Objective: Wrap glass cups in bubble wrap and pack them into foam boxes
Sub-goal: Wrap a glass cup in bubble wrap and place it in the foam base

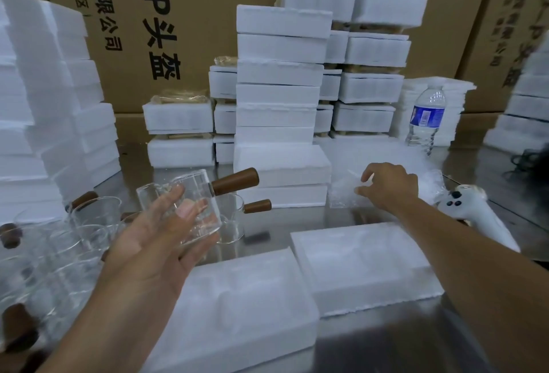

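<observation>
On the steel table (386, 340), two open foam boxes lie side by side just in front of the person, one nearer (237, 316) and one a little farther right (365, 265). They sit with their moulded hollows facing up, probably so wrapped cups can drop straight in. The left hand (154, 242) grasps a glass cup (199, 185) from below and behind, with fingers and thumb curled round its wall. The cup is lifted off the table and tilted, and its wooden handle (234, 181) points up and to the right, which leaves the body free for wrapping. The right hand (389, 185) reaches well away from the cup to a pile of bubble wrap (344, 194) beside the stacked foam boxes (279, 96). Its thumb and fingertips pinch at the top sheet, apparently to peel one loose. More unwrapped cups (95, 212) stand crowded at the left, under and beside the held cup, within easy reach of the left hand.
</observation>
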Demonstrator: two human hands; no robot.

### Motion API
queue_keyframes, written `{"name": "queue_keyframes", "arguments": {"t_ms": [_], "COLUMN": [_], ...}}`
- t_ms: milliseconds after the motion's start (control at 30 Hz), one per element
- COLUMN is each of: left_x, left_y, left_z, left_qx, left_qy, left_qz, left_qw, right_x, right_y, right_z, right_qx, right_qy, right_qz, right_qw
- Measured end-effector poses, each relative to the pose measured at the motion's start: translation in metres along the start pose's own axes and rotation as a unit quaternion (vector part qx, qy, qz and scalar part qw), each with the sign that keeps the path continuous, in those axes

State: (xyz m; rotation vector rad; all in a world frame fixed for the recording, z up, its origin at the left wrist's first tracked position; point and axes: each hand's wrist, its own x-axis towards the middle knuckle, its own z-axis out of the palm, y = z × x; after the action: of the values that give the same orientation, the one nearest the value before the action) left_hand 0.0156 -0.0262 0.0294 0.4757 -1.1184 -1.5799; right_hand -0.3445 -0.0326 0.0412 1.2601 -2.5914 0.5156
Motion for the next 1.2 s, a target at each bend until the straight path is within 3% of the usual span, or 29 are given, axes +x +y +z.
{"name": "queue_keyframes", "arguments": {"t_ms": [133,267,367,467,667,833,933,1067,1200], "left_x": [-0.003,-0.007,-0.011,-0.012,-0.018,-0.019,-0.019,-0.021,-0.023], "left_y": [0.003,0.008,0.013,0.018,0.03,0.043,0.047,0.047,0.04], "left_z": [0.006,0.01,0.012,0.016,0.018,0.015,0.01,0.004,0.008], "left_qx": [0.003,-0.01,-0.029,-0.045,-0.085,-0.121,-0.122,-0.122,-0.073], "left_qy": [0.005,0.023,0.03,0.021,-0.028,-0.047,-0.035,-0.028,-0.026], "left_qz": [0.007,0.005,-0.006,-0.017,-0.002,0.03,0.043,0.044,0.02], "left_qw": [1.0,1.0,0.999,0.999,0.996,0.991,0.991,0.991,0.997], "right_x": [-0.002,-0.002,-0.004,-0.014,-0.097,-0.173,-0.2,-0.209,-0.201], "right_y": [-0.002,-0.002,-0.013,-0.035,-0.087,-0.105,-0.109,-0.107,-0.097], "right_z": [0.001,-0.005,-0.028,-0.061,-0.091,-0.074,-0.057,-0.042,-0.035], "right_qx": [-0.041,-0.009,0.101,0.249,0.327,0.211,0.181,0.18,0.272], "right_qy": [0.018,0.071,0.169,0.219,0.098,-0.044,-0.078,-0.074,0.062], "right_qz": [0.008,0.029,0.058,-0.014,-0.261,-0.38,-0.423,-0.433,-0.365], "right_qw": [0.999,0.997,0.979,0.943,0.903,0.899,0.884,0.88,0.888]}}
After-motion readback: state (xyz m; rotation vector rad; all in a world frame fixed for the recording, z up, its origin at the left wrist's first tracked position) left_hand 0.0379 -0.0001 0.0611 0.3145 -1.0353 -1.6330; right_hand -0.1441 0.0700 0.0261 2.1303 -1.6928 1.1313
